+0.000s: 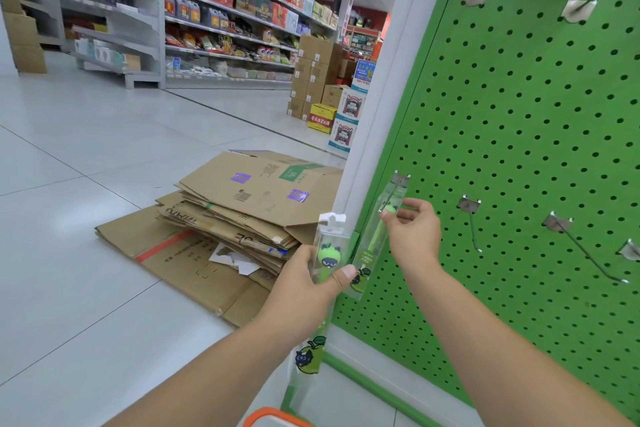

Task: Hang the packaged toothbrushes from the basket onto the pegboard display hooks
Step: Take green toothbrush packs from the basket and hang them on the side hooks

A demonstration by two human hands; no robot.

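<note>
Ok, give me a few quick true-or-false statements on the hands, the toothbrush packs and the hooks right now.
1. The right hand pinches a toothbrush pack at the leftmost lower hook. True.
2. The left hand is empty. False: it holds a second pack, thumb across its front.
3. The lower hook to the right carries packs. False: it hangs bare.
4. Flattened cardboard lies on the floor left of the green pegboard. True.
5. The basket rim is blue. False: orange.

Only the orange rim of the basket (pixel 273 418) shows, cut off by the bottom edge. Print on the far shelf goods (pixel 221 10) is too blurred to read.
</note>
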